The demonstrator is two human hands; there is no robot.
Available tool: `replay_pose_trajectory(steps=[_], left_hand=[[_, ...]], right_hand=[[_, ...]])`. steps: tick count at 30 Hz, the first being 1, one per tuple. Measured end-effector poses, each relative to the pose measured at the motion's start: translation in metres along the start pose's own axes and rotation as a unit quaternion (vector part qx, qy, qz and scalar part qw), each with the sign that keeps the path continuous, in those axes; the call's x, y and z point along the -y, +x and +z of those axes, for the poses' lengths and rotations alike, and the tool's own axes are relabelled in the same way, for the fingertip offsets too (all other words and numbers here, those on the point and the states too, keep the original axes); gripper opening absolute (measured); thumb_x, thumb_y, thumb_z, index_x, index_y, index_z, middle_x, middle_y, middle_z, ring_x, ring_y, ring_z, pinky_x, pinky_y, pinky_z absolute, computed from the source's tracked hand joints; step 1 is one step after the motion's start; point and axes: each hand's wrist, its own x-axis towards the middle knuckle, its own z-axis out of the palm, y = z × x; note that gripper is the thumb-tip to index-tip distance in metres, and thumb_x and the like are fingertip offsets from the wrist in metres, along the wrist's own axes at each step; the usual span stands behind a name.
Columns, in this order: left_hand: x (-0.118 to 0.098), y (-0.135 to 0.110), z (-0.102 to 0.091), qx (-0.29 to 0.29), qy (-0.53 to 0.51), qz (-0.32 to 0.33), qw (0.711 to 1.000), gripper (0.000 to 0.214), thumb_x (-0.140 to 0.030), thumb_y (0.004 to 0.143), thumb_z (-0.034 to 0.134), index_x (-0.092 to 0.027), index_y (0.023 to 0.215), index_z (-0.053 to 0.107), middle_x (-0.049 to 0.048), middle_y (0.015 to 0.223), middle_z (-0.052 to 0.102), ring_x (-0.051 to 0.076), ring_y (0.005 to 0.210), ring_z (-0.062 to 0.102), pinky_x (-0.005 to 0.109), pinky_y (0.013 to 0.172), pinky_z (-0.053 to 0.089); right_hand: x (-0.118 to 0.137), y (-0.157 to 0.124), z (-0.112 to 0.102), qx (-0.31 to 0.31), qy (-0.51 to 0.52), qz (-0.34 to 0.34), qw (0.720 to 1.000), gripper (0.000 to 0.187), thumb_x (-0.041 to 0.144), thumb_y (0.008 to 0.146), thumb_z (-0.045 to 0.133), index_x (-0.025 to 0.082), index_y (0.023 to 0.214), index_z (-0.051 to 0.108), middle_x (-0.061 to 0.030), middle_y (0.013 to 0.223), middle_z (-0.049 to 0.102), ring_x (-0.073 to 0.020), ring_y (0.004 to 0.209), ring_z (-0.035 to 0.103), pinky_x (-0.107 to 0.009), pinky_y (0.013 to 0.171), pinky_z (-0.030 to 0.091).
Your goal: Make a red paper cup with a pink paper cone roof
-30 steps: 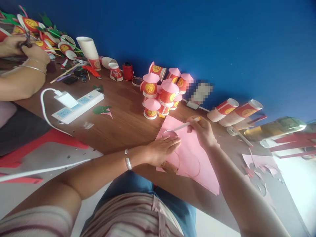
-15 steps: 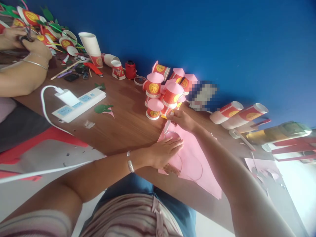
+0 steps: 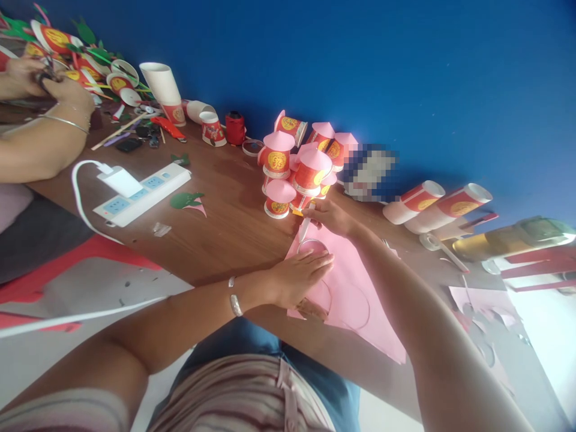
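My left hand (image 3: 302, 276) lies flat with its fingers stretched out, across the near edge of a round, ring-like object (image 3: 314, 246) on a pink paper sheet (image 3: 346, 288). Curved circle lines show on the paper beside and below that hand. My right hand (image 3: 330, 217) is closed around a slim white pen-like tool (image 3: 305, 229) with an orange end. Its lower tip points down at the paper by the ring's far left side; whether it touches cannot be told. Just beyond stand red paper cups with pink cone tops (image 3: 276, 157), grouped together.
A white power strip (image 3: 144, 195) with a plugged charger lies left, near green and pink scraps (image 3: 186, 201). Another person's hands (image 3: 63, 84) hold dark scissors at far left. White cup stacks (image 3: 164, 90) and red-banded cups (image 3: 450, 210) stand along the blue wall. Pink offcuts (image 3: 481, 306) lie right.
The view has shifted very slightly. Both my hands keep nearly the same places on the paper and at the tool.
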Motion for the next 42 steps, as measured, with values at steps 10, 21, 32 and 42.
replay_pose_trajectory(steps=[10, 21, 32, 42], left_hand=[[0.004, 0.001, 0.002, -0.045, -0.032, 0.028, 0.998, 0.1, -0.062, 0.088, 0.077, -0.007, 0.16, 0.034, 0.0315, 0.165, 0.039, 0.042, 0.159, 0.034, 0.056, 0.129, 0.033], [0.002, 0.002, -0.007, -0.084, -0.05, 0.033, 0.995, 0.089, -0.069, 0.083, 0.077, -0.015, 0.147, 0.047, 0.027, 0.147, 0.049, 0.045, 0.144, 0.048, 0.064, 0.117, 0.047], [0.009, -0.002, -0.003, -0.092, -0.072, 0.04, 0.992, 0.09, -0.064, 0.089, 0.074, -0.011, 0.155, 0.042, 0.0319, 0.158, 0.043, 0.047, 0.155, 0.038, 0.067, 0.123, 0.041], [0.004, 0.0, -0.009, -0.073, -0.07, 0.026, 0.995, 0.083, -0.062, 0.092, 0.071, -0.015, 0.153, 0.04, 0.028, 0.155, 0.045, 0.044, 0.159, 0.031, 0.068, 0.127, 0.036]], right_hand=[[-0.028, -0.03, -0.021, -0.127, 0.003, 0.028, 0.991, 0.057, 0.072, 0.082, 0.077, 0.021, 0.063, 0.06, 0.0026, 0.053, 0.056, -0.0111, 0.051, 0.049, -0.027, 0.052, 0.04], [-0.029, -0.09, -0.004, -0.235, -0.015, 0.033, 0.971, 0.048, 0.063, 0.093, 0.063, 0.022, 0.068, 0.058, 0.0024, 0.06, 0.056, -0.0141, 0.058, 0.054, -0.03, 0.061, 0.043], [-0.019, -0.145, 0.032, -0.303, -0.115, 0.048, 0.945, 0.035, 0.054, 0.1, 0.052, 0.023, 0.086, 0.059, 0.0008, 0.066, 0.063, -0.0158, 0.059, 0.058, -0.028, 0.061, 0.045], [-0.028, -0.176, 0.065, -0.312, -0.283, -0.047, 0.906, 0.021, 0.037, 0.107, 0.048, 0.023, 0.104, 0.063, -0.0082, 0.094, 0.078, -0.0219, 0.078, 0.074, -0.032, 0.074, 0.057]])
